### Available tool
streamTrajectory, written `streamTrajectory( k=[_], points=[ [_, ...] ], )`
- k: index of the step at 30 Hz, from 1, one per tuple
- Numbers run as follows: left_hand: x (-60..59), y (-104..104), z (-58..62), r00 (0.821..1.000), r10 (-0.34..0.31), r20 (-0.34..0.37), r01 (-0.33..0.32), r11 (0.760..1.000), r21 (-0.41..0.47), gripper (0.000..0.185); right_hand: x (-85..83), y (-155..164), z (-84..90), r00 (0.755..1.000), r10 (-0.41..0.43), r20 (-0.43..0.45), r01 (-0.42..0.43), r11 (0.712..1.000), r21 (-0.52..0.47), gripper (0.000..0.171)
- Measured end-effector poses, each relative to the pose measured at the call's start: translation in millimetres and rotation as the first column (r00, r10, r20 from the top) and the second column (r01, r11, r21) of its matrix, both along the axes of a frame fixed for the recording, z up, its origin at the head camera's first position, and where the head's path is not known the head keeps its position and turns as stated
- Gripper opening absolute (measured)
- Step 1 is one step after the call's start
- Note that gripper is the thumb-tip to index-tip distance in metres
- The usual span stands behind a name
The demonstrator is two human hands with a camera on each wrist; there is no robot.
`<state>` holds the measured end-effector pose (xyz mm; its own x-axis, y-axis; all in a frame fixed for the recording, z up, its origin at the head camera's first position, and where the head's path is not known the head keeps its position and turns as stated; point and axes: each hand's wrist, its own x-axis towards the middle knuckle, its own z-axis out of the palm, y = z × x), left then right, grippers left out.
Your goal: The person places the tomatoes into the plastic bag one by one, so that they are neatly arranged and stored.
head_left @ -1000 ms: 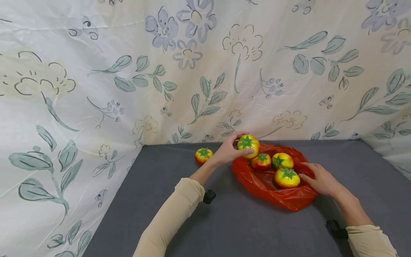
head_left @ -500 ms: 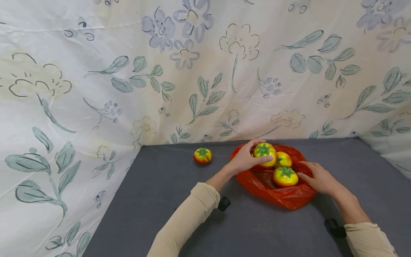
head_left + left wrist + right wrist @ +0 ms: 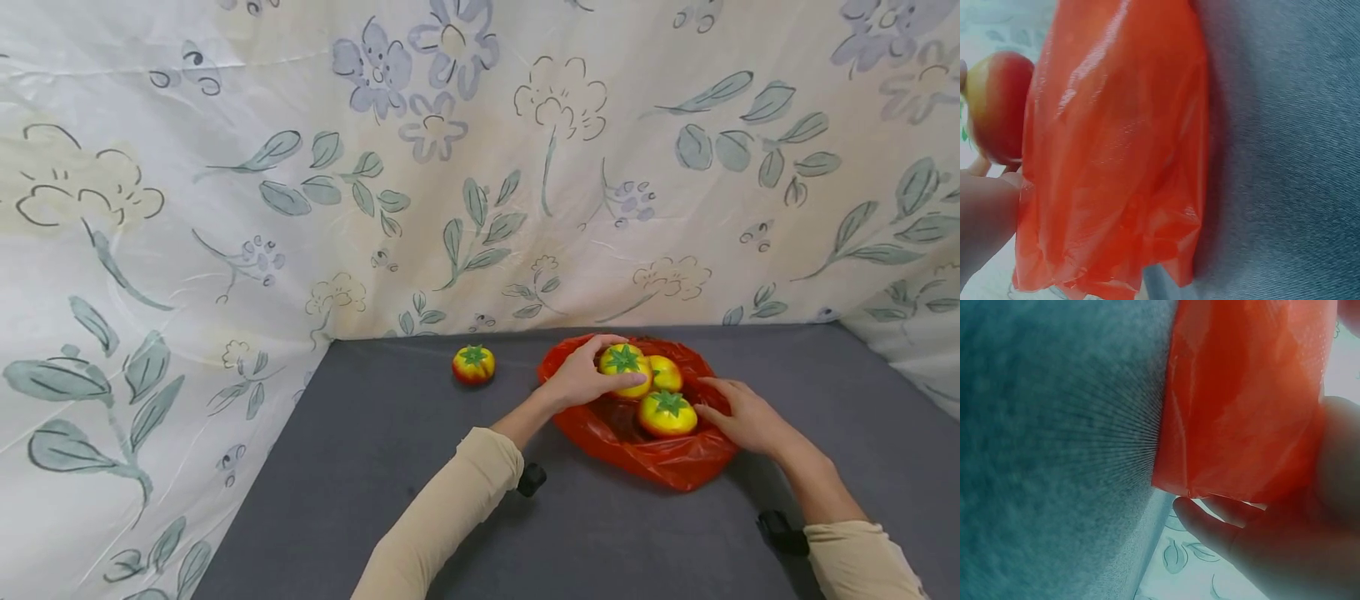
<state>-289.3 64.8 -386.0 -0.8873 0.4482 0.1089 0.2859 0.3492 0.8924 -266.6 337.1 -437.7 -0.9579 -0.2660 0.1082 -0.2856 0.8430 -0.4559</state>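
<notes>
The left hand (image 3: 581, 379) grips a yellow-red tomato (image 3: 625, 367), fingers curled over its far side and thumb along its near side, above the open red plastic bag (image 3: 645, 454). The bag lies on the grey table (image 3: 420, 467) toward the back edge, right of centre. Two more tomatoes (image 3: 665, 413) sit inside the bag, just beside the held one. The right hand (image 3: 742, 417) holds the bag's right rim, fingers lightly bent on the plastic. A single tomato (image 3: 473, 365) sits on the table left of the bag, near the flowered cloth (image 3: 450, 167).
</notes>
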Motion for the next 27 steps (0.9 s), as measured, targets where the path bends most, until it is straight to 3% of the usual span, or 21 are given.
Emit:
streamTrajectory(
  k=[13,18,27],
  points=[
    [-2.0,-1.9,-23.7,0.999,0.038,-0.001,-0.037,0.994,-0.102,0.062,2.0,-0.5,2.2,1.0,0.004,-0.011,-0.004,1.0,0.004,0.063],
    [-3.0,-1.6,-28.3,1.0,0.018,-0.002,-0.018,0.992,-0.123,0.06,1.5,0.0,1.9,1.0,0.002,-0.009,-0.002,1.0,0.004,0.063],
    [-3.6,-1.3,-34.8,1.0,-0.009,-0.019,0.004,0.972,-0.236,0.066,2.4,-0.1,2.9,1.0,-0.005,0.006,0.005,1.0,-0.003,0.065]
  ],
)
